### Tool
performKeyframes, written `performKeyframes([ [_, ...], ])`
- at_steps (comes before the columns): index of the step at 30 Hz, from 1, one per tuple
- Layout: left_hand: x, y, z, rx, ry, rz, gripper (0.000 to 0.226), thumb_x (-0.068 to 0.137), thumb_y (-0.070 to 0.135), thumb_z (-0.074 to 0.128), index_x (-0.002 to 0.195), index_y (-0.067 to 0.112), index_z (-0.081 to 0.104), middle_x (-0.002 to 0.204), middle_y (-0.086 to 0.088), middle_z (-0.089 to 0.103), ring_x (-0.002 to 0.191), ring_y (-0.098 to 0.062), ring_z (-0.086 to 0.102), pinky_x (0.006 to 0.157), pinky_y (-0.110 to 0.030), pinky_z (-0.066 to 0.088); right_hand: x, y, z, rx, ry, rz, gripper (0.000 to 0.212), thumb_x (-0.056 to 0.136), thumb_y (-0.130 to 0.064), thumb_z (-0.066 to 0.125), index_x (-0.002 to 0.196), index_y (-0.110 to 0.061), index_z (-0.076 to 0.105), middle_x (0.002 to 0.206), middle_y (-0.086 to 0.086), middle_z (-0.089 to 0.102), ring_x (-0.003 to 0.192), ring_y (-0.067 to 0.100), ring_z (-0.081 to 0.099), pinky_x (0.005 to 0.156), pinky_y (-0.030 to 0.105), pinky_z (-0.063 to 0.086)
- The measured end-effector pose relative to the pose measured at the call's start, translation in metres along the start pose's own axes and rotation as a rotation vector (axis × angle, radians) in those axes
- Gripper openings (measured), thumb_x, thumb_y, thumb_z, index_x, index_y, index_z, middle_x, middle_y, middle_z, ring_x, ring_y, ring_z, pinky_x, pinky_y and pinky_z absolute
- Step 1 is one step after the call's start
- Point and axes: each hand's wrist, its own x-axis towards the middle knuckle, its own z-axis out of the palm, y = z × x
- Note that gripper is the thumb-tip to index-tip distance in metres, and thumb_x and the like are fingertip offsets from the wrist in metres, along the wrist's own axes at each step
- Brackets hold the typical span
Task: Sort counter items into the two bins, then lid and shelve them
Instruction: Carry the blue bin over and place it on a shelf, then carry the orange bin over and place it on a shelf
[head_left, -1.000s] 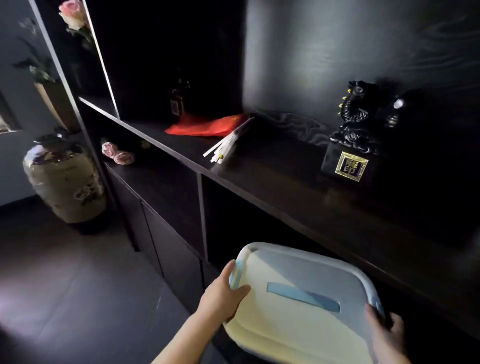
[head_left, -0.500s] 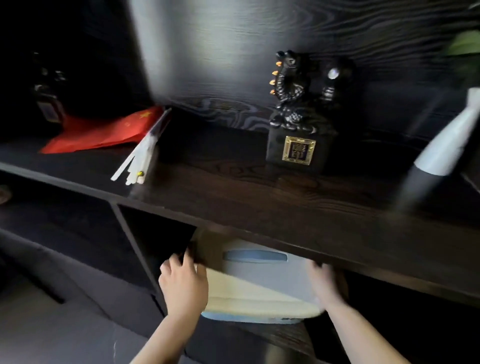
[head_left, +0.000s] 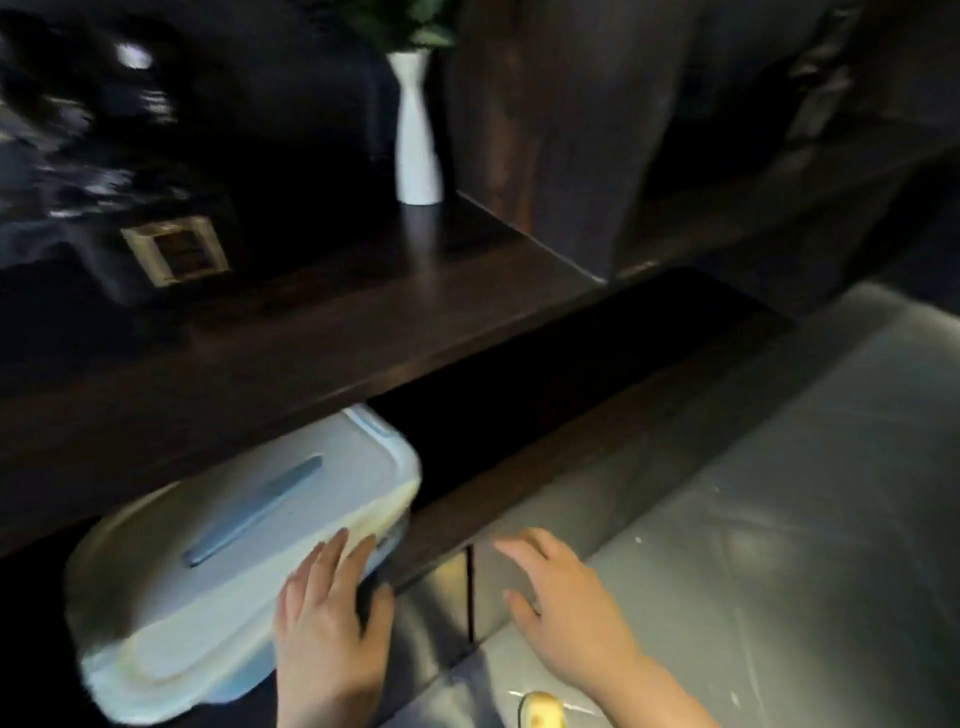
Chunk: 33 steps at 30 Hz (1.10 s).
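One bin (head_left: 218, 561), cream with a blue-handled lid, sits at 8 o'clock under the shelf (head_left: 322, 332). Two hands: left hand (head_left: 327, 634) presses it flat-fingered, right hand (head_left: 566, 603) spread, empty.

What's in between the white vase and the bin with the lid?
In the head view, only bare dark shelf top and its front edge lie between the white vase and the lidded bin tucked below it.
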Motion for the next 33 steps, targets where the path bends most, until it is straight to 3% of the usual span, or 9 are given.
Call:
performKeyframes([
  [3, 0.014, 0.063, 0.034, -0.063, -0.208, 0.193, 0.044, 0.086, 0.030, 0.061, 0.129, 0.025, 0.057, 0.144, -0.001, 0.045, 0.133, -0.023, 0.039, 0.111, -0.038, 0.028, -0.032, 0.049, -0.046, -0.054, 0.119, 0.139, 0.048, 0.093, -0.035, 0.048, 0.139, -0.038, 0.036, 0.143, -0.014, 0.033, 0.129, 0.013, 0.039, 0.100, 0.028, 0.039],
  [6, 0.018, 0.135, 0.078, -0.105, -0.337, 0.393, 0.044, 0.090, 0.035, 0.057, 0.133, 0.032, 0.051, 0.147, 0.011, 0.037, 0.135, -0.011, 0.032, 0.114, -0.029, 0.024, -0.071, 0.108, -0.090, -0.051, 0.266, 0.345, 0.045, 0.093, -0.035, 0.048, 0.137, -0.040, 0.039, 0.138, -0.021, 0.037, 0.127, 0.007, 0.039, 0.097, 0.027, 0.040],
  [12, 0.001, 0.303, 0.174, -0.232, -0.521, 0.574, 0.037, 0.092, 0.034, 0.054, 0.129, 0.034, 0.053, 0.144, 0.015, 0.041, 0.129, -0.009, 0.039, 0.109, -0.034, 0.033, -0.164, 0.252, -0.167, -0.079, 0.411, 0.695, 0.044, 0.094, -0.036, 0.050, 0.137, -0.037, 0.041, 0.138, -0.024, 0.040, 0.127, 0.002, 0.039, 0.102, 0.022, 0.033],
  [17, -0.013, 0.465, 0.238, -0.376, -0.608, 0.653, 0.037, 0.093, 0.029, 0.055, 0.131, 0.029, 0.053, 0.142, 0.009, 0.045, 0.132, -0.011, 0.038, 0.109, -0.034, 0.036, -0.226, 0.361, -0.239, -0.053, 0.517, 0.920, 0.043, 0.095, -0.039, 0.051, 0.137, -0.036, 0.042, 0.137, -0.022, 0.046, 0.126, 0.005, 0.044, 0.103, 0.025, 0.038],
  [24, -0.021, 0.615, 0.294, -0.368, -0.662, 0.768, 0.036, 0.093, 0.034, 0.053, 0.129, 0.035, 0.053, 0.139, 0.015, 0.045, 0.129, -0.008, 0.038, 0.107, -0.035, 0.037, -0.247, 0.465, -0.337, -0.059, 0.540, 0.949, 0.041, 0.093, -0.040, 0.052, 0.133, -0.034, 0.046, 0.134, -0.016, 0.049, 0.124, 0.007, 0.047, 0.102, 0.025, 0.038],
  [33, 0.038, 0.810, 0.403, -0.393, -0.651, 0.867, 0.032, 0.092, 0.032, 0.056, 0.124, 0.032, 0.058, 0.135, 0.011, 0.049, 0.126, -0.013, 0.040, 0.106, -0.033, 0.034, -0.200, 0.633, -0.451, -0.118, 0.624, 0.950, 0.041, 0.089, -0.039, 0.055, 0.129, -0.032, 0.052, 0.131, -0.013, 0.052, 0.121, 0.010, 0.050, 0.101, 0.028, 0.040],
])
